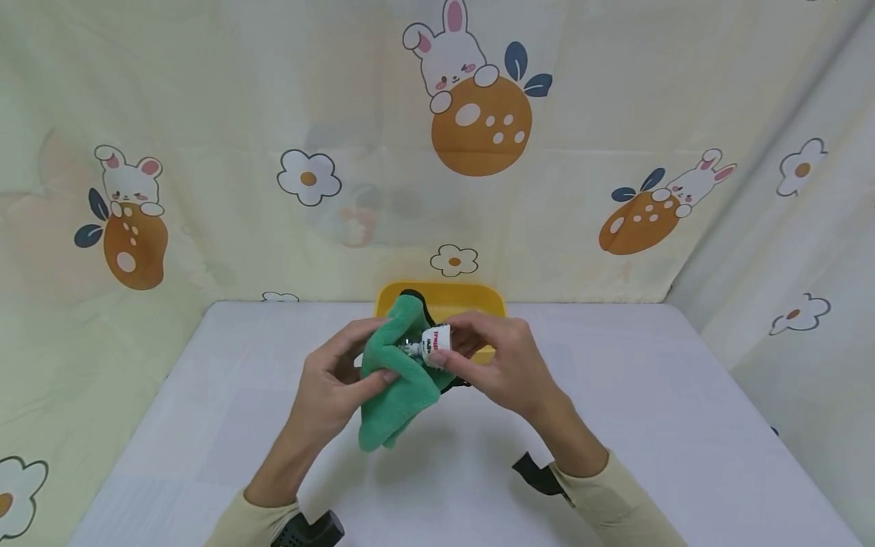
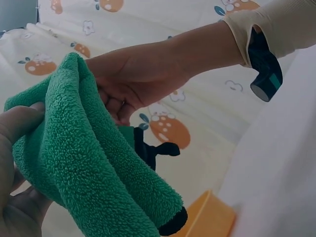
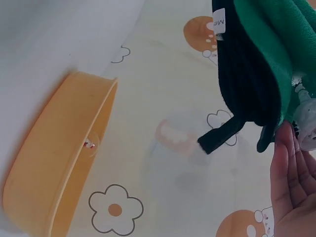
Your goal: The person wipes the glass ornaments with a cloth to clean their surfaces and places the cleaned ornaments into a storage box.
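Observation:
In the head view my left hand [image 1: 331,376] holds a plush green cloth [image 1: 396,395] with black edging, thumb on its near face and fingers behind. My right hand [image 1: 509,365] grips the white, wider end of a small stemmed glass [image 1: 436,343] marked with red and black lettering. Its clear stem runs left into a fold of the cloth, which hides the far end. The right wrist view shows the glass [image 3: 307,123] at the right edge, beside the fingers. A black strap and a white tag [image 3: 219,21] hang on the cloth there.
Behind the hands, a yellow plastic tray [image 1: 478,298] stands at the table's back edge, partly covered by the cloth and right hand. A small clear piece with red and white marks [image 3: 89,143] shows at its rim. A rabbit-print curtain [image 1: 369,91] closes off the back.

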The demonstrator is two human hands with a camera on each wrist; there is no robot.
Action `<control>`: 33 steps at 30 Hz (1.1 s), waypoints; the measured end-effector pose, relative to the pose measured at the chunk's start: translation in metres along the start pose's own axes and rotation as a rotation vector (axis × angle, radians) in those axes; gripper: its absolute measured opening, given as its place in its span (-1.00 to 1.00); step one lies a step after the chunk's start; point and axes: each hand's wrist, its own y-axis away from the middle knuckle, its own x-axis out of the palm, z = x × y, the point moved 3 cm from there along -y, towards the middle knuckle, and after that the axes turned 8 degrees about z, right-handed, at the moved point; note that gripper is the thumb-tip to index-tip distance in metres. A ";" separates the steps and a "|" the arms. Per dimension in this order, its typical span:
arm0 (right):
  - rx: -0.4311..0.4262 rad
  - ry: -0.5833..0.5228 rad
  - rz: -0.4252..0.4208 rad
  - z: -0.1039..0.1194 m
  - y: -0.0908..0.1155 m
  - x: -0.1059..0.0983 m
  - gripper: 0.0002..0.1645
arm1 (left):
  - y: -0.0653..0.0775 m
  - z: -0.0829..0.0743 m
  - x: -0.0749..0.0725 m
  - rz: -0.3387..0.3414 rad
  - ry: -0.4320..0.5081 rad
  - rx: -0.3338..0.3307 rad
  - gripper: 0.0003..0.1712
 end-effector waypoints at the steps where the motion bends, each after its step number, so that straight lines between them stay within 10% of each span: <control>1: 0.019 0.004 -0.003 0.000 -0.001 0.000 -0.72 | 0.000 0.000 0.000 0.000 -0.002 0.005 -0.40; 10: 0.149 -0.022 0.036 0.000 -0.002 0.003 -0.82 | -0.003 -0.001 0.000 0.006 -0.087 0.013 -0.33; 33: -0.194 0.002 0.115 0.004 -0.003 -0.003 -0.41 | 0.002 0.002 -0.004 -0.021 -0.021 -0.049 -0.38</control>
